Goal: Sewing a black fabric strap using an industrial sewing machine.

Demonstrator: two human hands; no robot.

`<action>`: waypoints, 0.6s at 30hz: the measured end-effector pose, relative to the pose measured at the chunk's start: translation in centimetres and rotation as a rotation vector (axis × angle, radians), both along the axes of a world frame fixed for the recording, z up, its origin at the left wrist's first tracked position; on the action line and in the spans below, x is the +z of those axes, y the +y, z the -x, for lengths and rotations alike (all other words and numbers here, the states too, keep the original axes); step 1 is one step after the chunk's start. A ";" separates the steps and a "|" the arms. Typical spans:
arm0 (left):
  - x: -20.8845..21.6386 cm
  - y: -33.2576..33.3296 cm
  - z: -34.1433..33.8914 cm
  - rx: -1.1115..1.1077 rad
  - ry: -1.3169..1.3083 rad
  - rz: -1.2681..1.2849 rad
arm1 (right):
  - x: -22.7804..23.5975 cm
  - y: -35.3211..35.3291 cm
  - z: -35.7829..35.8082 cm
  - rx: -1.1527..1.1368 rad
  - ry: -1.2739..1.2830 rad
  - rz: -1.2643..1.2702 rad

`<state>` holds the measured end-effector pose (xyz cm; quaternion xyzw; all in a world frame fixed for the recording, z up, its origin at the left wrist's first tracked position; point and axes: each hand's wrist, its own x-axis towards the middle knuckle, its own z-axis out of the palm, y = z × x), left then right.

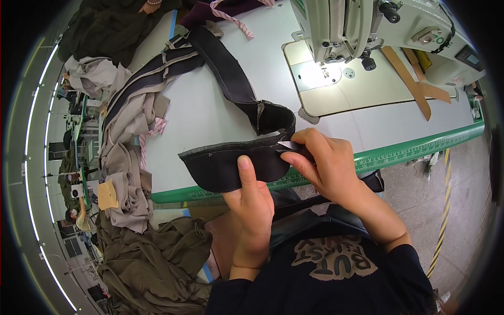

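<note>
A dark fabric piece with a stitched edge (220, 163) is pinched in my left hand (252, 202), its thumb lying on top. From its right end a long dark band (231, 79) loops away to the far side of the table. My right hand (328, 157) is closed around small thread snips (287, 145); their pointed silver blades show at the fabric's upper right edge. Most of the snips is hidden by the fingers. Whether the blades touch a thread is too small to tell.
A sewing machine (341, 31) stands at the far right on its metal plate (367, 89), tan strips (409, 79) beside it. Beige fabric (126, 184) and olive fabric (152, 262) are heaped at left. A green ruler edge (399, 156) borders the table. Another person's hand (150, 6) shows at top.
</note>
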<state>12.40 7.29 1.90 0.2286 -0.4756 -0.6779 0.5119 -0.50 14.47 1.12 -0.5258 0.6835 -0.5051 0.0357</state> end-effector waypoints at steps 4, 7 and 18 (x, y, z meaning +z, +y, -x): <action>-0.3 0.0 -0.1 0.027 -0.035 0.014 | 0.1 -0.3 0.3 0.000 0.038 0.014; -0.1 0.1 -0.1 0.007 -0.031 0.019 | 0.4 -0.6 0.7 0.030 0.150 0.060; 0.2 -0.3 -0.5 -0.092 -0.191 0.093 | 0.9 -0.3 0.2 0.164 0.121 0.217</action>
